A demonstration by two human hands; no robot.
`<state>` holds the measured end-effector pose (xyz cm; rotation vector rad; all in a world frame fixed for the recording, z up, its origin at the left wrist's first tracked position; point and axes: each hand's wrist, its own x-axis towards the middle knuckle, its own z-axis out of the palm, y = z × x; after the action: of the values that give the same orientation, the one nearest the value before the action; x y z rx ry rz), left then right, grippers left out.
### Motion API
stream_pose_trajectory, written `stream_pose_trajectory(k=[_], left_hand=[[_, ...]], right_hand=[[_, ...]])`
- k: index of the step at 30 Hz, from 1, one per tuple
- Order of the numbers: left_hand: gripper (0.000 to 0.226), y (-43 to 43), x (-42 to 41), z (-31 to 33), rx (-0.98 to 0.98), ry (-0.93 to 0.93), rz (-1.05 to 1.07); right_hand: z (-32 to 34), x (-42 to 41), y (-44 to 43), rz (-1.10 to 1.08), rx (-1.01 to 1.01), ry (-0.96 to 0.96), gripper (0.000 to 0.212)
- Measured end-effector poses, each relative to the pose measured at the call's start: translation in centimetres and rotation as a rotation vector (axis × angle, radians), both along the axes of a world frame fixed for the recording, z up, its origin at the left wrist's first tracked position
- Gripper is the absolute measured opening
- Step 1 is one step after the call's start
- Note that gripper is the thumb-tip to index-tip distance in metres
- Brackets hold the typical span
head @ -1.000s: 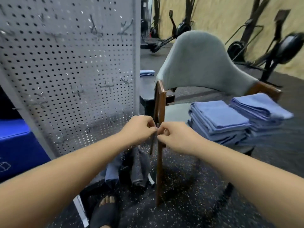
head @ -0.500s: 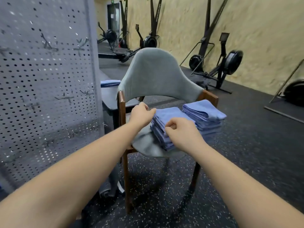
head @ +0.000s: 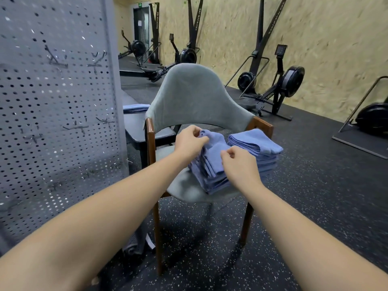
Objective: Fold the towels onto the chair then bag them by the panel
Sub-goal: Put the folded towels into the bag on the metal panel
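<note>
Where fingers (head: 200, 141) pinch it, blue towel (head: 214, 160) bunches.

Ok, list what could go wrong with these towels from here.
1. The left hand and right hand pinch the top towel of the near stack, which sits by the front edge of the chair seat; a pull could drag lower towels to the floor.
2. The far stack lies close beside; a snagged fold might topple it.
</note>
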<state>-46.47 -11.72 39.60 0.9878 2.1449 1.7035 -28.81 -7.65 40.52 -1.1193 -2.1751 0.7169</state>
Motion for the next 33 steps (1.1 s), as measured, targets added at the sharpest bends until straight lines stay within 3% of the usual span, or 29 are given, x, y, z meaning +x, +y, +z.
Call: stream_pose_trajectory(k=[4, 7, 10, 13, 15, 17, 20, 24, 28, 33], left_hand=[[0.019, -1.8, 3.6, 0.4, 0.094, 0.128, -0.121], [0.024, -3.8, 6.1, -0.3, 0.124, 0.263, -0.211], [0.030, -5.3, 7.3, -1.5, 0.131, 0.440, -0.307], [0.028, -6.8, 8.3, -1.7, 0.123, 0.503, -0.396], [0.023, -8.1, 8.6, -1.4, 0.130, 0.457, -0.431], [0.014, -9.6, 8.1, -0.9, 0.163, 0.297, -0.419], [0.009, -11.6, 5.7, -0.3, 0.177, 0.164, -0.278], [0.030, -14.1, 2.2, -0.5, 0.032, 0.030, -0.202], [0.034, -17.5, -0.1, -2.5, -0.064, -0.029, -0.247], [0.030, -22.6, -2.3, -5.2, -0.033, -0.118, -0.217]], right_hand=[[0.8, 0.2, 0.6, -0.056, -0.250, 0.238, 0.052], [1.7, 0.5, 0.8, -0.051, -0.524, 0.389, 0.058], [1.8, 0.9, 0.9, -0.026, -0.625, 0.412, 0.052], [1.1, 1.3, 0.8, 0.002, -0.542, 0.351, 0.023], [1.1, 1.6, 0.6, 0.027, -0.394, 0.270, 0.028], [1.5, 2.0, 0.2, 0.102, -0.286, 0.196, 0.023], [2.2, 2.2, -1.0, 0.231, -0.198, 0.050, 0.023], [2.4, 1.3, -3.9, 0.400, -0.156, -0.057, 0.047], [1.3, -0.8, -6.8, 0.549, -0.159, -0.117, 0.048], [-0.4, -4.2, -10.3, 0.668, -0.106, -0.216, 0.033]])
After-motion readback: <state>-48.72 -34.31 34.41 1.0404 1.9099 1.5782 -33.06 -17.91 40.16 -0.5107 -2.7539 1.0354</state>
